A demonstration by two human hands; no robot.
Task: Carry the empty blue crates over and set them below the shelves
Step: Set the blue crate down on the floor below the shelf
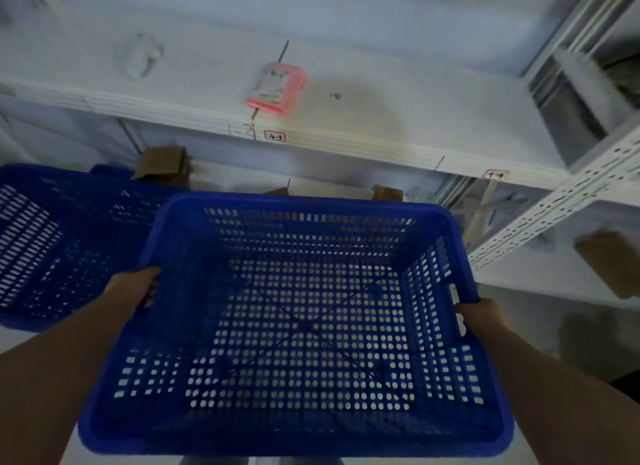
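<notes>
I hold an empty blue perforated crate in front of me, above the floor. My left hand grips its left rim, and my right hand grips the right rim by the handle slot. A second empty blue crate sits on the floor to the left, under the white shelf. The held crate's far rim lies just below the shelf's front edge.
A pink tag holder lies on the white shelf, with small red labels on its edge. Brown cardboard boxes stand on the lower level behind the crates. A perforated white upright and another rack stand at right.
</notes>
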